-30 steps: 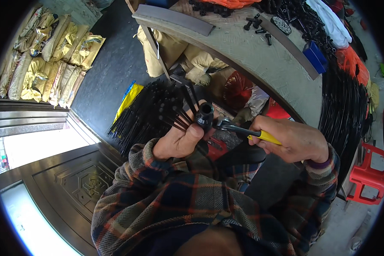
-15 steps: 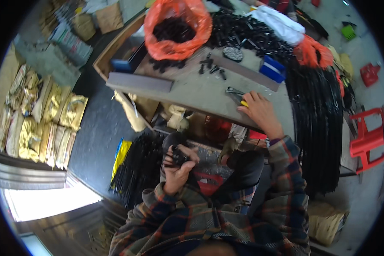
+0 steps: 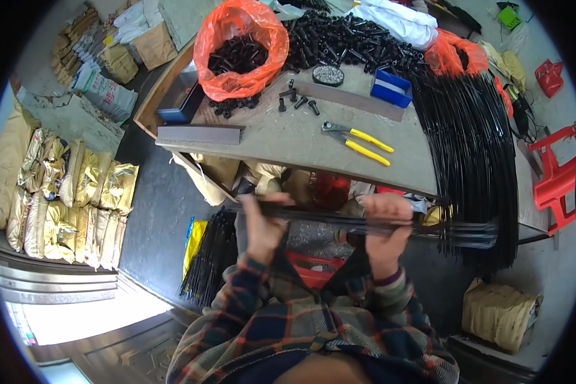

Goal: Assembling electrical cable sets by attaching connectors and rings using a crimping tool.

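Note:
A bundle of thin black strips (image 3: 326, 219) stretches crosswise above my lap, smeared by motion. Around its left part my left hand (image 3: 264, 229) is closed. My right hand (image 3: 385, 233) grips it further along, and the loose ends stick out to the right past that hand. On the bench top (image 3: 281, 144), beyond my hands, lie pliers with yellow handles (image 3: 371, 140), apart from both hands. Several short black tubular pieces (image 3: 301, 102) lie behind the pliers, near a round speckled pad (image 3: 328, 75).
An orange bag (image 3: 205, 70) of black pieces stands at the back left, beside a large black heap (image 3: 345, 45). Long black strips (image 3: 473, 160) drape over the bench's right side. A blue box (image 3: 392, 88), a red stool (image 3: 557, 173) and wrapped sacks (image 3: 61, 221) are around.
My right hand has left the pliers on the bench and come back to the black strips. The bundle, earlier end-on in my left hand, now lies crosswise between both hands.

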